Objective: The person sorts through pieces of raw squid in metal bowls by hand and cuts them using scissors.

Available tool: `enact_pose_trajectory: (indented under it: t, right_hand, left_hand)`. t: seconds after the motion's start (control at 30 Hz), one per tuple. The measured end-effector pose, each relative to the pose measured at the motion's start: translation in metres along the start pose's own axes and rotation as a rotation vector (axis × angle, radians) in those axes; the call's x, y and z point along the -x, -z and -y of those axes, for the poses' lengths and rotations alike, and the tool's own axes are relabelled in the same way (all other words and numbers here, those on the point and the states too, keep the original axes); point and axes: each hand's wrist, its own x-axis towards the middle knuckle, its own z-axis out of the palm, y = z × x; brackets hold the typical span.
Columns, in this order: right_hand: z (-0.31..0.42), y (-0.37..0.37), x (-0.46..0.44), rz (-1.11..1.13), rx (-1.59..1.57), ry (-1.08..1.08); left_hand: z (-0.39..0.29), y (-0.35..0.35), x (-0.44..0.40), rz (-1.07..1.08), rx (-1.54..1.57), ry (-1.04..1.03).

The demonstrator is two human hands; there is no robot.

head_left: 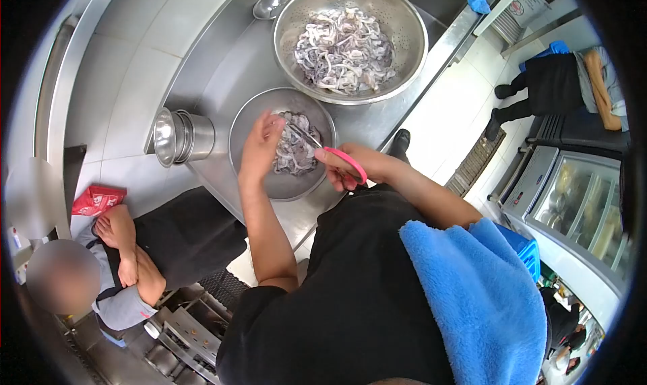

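Note:
My right hand [347, 164] is closed around the pink handles of a pair of scissors [349, 163], whose metal blades point up and left over a steel bowl [242, 176]. Above the same bowl, my left hand [261, 146] has its fingers bent together close to the blade tips. What it pinches is too small to make out. Whitish-grey squid pieces [295, 157] lie in the bowl under both hands. Beyond it stands a large perforated steel colander [286, 55], heaped with squid tentacles [345, 51].
Nested steel containers [195, 137] lie on their side at the counter's left. A small steel bowl [271, 5] sits behind the colander. One person [182, 240] with folded arms is at the left; another person [559, 85] stands at the right, near a glass-front fridge [579, 200].

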Motion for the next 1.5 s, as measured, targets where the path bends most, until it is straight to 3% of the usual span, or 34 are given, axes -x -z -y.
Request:
enact_pose_trajectory:
  t: [0.13,0.33,0.43,0.53,0.63,0.67,0.77,0.97,1.13,1.23,1.3,1.5]
  right_hand:
    - [0.006,-0.007,-0.007,0.118,-0.184,0.09]
    - [0.001,0.0,-0.009,0.271,-0.234,0.079]
    - [-0.01,0.001,-0.012,0.24,-0.236,0.022]
    - [-0.006,0.002,-0.002,0.206,-0.192,0.055]
    - [-0.003,0.005,0.004,0.149,-0.181,0.059]
    - [-0.002,0.005,0.005,0.139,-0.178,0.063]
    - [-0.002,0.007,0.007,0.107,-0.169,0.093]
    - [0.004,0.016,0.024,0.05,-0.122,0.166]
    - [0.0,0.034,0.054,-0.064,-0.119,0.193]
    - [-0.006,0.044,0.069,-0.135,-0.159,0.166]
    - [-0.015,0.052,0.076,-0.179,-0.141,0.17]
    - [-0.038,0.066,0.083,-0.254,-0.221,0.177]
  left_hand:
    - [-0.006,-0.01,0.006,0.353,0.754,-0.059]
    - [0.014,-0.024,0.015,0.183,0.975,-0.05]
    - [0.05,-0.009,0.001,0.162,0.988,-0.062]
    - [0.081,0.0,-0.012,-0.116,0.659,0.099]
    - [0.111,-0.001,-0.007,-0.177,-0.639,-0.189]
    - [0.102,-0.009,0.0,-0.276,-0.825,-0.241]
    - [0.069,-0.01,0.001,-0.189,-0.738,0.037]
    - [0.028,-0.016,-0.035,-0.576,-0.841,-0.447]
    - [-0.051,-0.043,-0.067,-0.382,-0.645,-0.524]
    - [-0.065,-0.077,-0.112,-0.24,-0.623,-0.666]
    - [-0.072,-0.109,-0.141,-0.119,-0.583,-0.635]
    - [-0.066,-0.183,-0.208,0.137,-0.849,-0.631]
